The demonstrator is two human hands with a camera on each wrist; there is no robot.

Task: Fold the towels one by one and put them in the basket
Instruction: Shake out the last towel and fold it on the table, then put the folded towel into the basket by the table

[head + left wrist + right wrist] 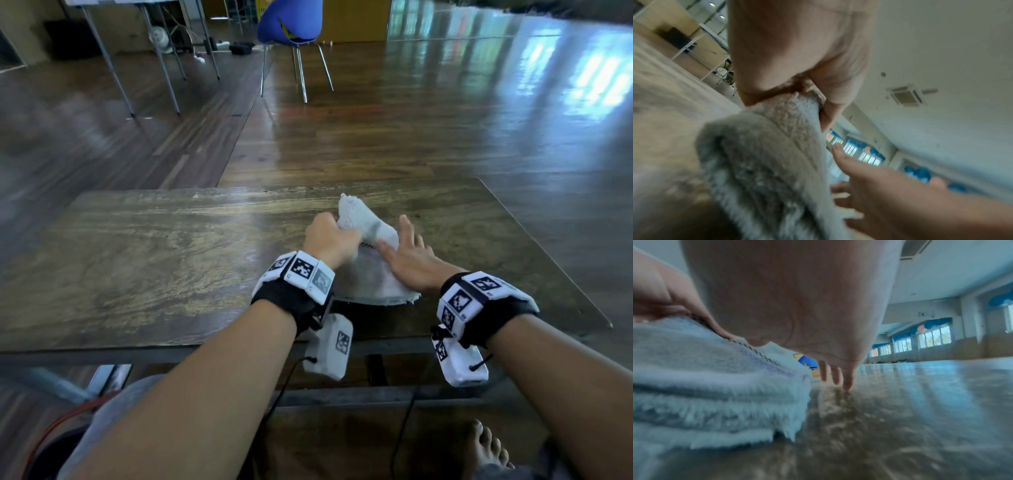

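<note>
A pale grey towel [368, 274] lies partly folded on the wooden table [154, 253], right of centre. My left hand [327, 236] grips its far end, which stands lifted off the table; the wrist view shows the towel [764, 162] pinched between thumb and curled fingers. My right hand [407, 250] lies flat with straight fingers on the towel's right side, pressing it down. In the right wrist view the towel [715, 386] is stacked in layers under the palm, and the fingertips [846, 384] reach the tabletop. No basket is in view.
A blue chair [291, 24] with metal legs stands on the wooden floor beyond the table. Grey table legs [161, 68] stand at the far left. The table's right edge [548, 250] runs close to my right hand. My bare foot [486, 445] rests under the table.
</note>
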